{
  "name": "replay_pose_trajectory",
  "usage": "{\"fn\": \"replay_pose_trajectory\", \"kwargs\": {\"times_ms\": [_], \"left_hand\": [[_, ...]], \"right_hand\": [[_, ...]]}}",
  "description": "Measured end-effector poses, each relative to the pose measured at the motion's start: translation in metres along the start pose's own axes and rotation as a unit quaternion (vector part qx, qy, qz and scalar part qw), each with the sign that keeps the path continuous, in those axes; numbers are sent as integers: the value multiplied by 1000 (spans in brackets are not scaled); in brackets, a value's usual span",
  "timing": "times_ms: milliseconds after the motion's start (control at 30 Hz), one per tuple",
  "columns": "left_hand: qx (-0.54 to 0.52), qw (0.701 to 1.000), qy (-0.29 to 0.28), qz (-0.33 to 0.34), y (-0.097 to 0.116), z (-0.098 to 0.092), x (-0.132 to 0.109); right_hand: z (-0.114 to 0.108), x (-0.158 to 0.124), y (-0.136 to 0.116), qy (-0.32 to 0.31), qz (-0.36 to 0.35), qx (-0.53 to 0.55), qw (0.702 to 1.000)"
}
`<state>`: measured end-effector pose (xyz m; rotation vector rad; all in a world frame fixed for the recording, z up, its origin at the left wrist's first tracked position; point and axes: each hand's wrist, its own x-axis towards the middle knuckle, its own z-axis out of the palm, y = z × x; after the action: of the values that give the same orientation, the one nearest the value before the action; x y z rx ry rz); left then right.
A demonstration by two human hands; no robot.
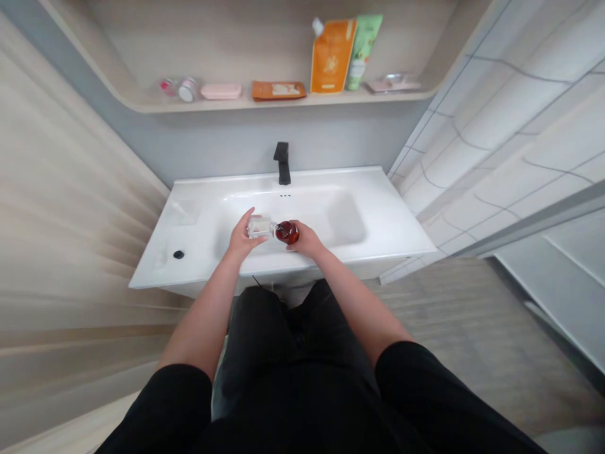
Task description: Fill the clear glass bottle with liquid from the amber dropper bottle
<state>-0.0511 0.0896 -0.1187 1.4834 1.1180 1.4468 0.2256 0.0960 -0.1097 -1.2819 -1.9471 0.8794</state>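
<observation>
Over the front of the white sink basin [321, 217], my left hand [241, 236] is closed around a clear bottle [259, 226], which lies tilted on its side with its neck to the right. My right hand [306, 239] grips a dark red-brown bottle [288, 232] from the right. The mouths of the two bottles meet or nearly meet between my hands; I cannot tell whether they touch. A small black cap [178, 255] lies on the counter to the left of the basin.
Behind the basin stands a black faucet [282, 165]. A shelf [283, 102] above it holds an orange pouch [332, 57], a green tube [363, 53], an orange packet [278, 91], a pink case [221, 92] and small jars [186, 90]. A curtain hangs at left.
</observation>
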Motion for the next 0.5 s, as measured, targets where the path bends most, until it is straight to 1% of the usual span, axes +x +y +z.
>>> {"fn": "replay_pose_trajectory", "kwargs": {"times_ms": [200, 400, 500], "left_hand": [[-5, 1000, 2, -9, 1, 0, 0], [6, 1000, 5, 2, 0, -1, 0], [10, 1000, 4, -3, 1, -1, 0]], "right_hand": [[-1, 0, -1, -2, 1, 5, 1000], [-1, 0, 0, -3, -2, 5, 1000], [-1, 1, 0, -4, -3, -4, 1000]]}}
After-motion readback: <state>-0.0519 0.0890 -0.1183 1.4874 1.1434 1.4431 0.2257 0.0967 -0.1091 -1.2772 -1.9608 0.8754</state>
